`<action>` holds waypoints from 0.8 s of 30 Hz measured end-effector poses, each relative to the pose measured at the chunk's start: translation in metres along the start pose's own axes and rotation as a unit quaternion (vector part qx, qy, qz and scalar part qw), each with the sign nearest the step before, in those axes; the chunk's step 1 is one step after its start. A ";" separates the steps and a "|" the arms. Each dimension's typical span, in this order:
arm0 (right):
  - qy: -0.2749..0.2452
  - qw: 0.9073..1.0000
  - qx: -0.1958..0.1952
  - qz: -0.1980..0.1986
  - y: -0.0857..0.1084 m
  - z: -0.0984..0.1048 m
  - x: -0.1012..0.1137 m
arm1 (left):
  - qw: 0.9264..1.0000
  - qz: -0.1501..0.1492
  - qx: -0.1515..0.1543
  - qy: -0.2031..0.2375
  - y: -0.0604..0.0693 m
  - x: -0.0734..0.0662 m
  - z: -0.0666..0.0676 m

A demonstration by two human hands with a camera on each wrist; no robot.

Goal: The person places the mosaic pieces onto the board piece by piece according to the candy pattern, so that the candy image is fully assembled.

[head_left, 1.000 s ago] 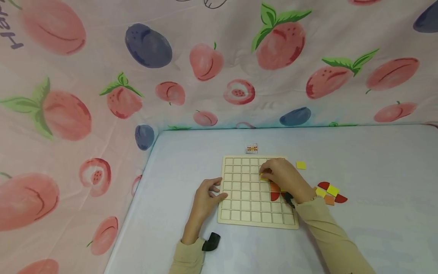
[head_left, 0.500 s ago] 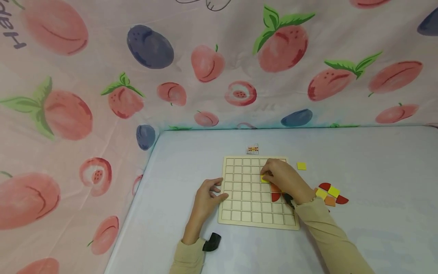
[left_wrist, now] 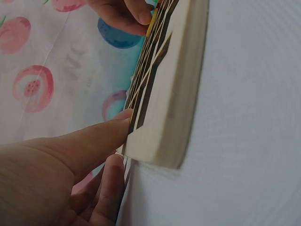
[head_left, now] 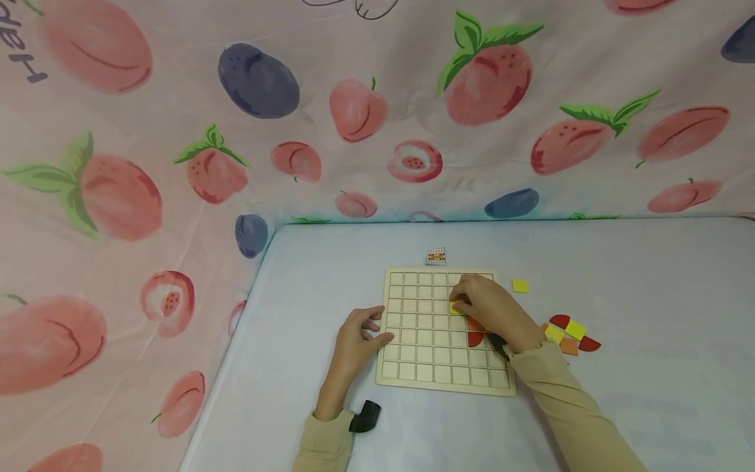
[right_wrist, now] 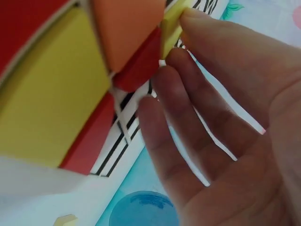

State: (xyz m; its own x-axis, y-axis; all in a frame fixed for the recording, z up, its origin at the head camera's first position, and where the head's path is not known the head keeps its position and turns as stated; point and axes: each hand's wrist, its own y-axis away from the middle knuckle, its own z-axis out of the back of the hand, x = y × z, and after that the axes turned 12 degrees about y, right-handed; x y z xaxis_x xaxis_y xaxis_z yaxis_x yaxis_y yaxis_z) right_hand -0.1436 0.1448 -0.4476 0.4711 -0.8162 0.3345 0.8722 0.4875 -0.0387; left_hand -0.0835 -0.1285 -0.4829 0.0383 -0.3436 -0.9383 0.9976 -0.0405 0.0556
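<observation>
A square wooden grid board (head_left: pixel 424 354) lies flat on the table. My left hand (head_left: pixel 355 341) rests at its left edge, thumb and fingertips touching the rim with the fingers relaxed; the left wrist view shows the thumb (left_wrist: pixel 106 139) against the corner. Over the upper right part of the grid, my right hand (head_left: pixel 486 300) pinches a yellow square tile (head_left: pixel 455 307) at a cell. An orange tile (head_left: pixel 473 323) and a red rounded tile (head_left: pixel 475 339) sit in cells beside it. More yellow and red tiles on the board show in the right wrist view, partly hidden by the hand in the head view.
Loose red, yellow and orange tiles (head_left: pixel 575 329) lie in a group right of the board. One yellow tile (head_left: pixel 520 286) lies alone at the upper right. A small pattern card (head_left: pixel 436 256) is behind the board. Fruit-print cloth (head_left: pixel 354 170) hangs at the back and left.
My right hand stays at the same cell with the yellow tile, with only slight finger movement. My left hand has not moved on the board's edge. The head view has shifted slightly.
</observation>
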 end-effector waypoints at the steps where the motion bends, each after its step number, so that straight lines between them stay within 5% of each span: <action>1: 0.006 1.000 -0.002 0.001 0.001 0.000 0.000 | 1.000 0.000 0.000 0.000 0.000 0.000 0.000; 14: 0.059 0.997 -0.053 0.002 0.019 0.010 -0.014 | 1.000 -0.004 0.003 -0.001 0.000 0.002 0.000; 24: 0.073 0.994 -0.027 -0.070 0.027 0.020 -0.028 | 1.000 -0.010 0.000 -0.001 -0.001 0.004 0.001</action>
State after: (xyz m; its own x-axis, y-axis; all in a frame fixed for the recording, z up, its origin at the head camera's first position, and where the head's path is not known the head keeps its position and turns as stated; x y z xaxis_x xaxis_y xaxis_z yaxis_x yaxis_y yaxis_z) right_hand -0.1354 0.1872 -0.4394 0.3543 -0.9133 0.2010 0.9349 0.3508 -0.0538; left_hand -0.0840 -0.1312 -0.4863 0.0190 -0.3452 -0.9383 0.9981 -0.0479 0.0379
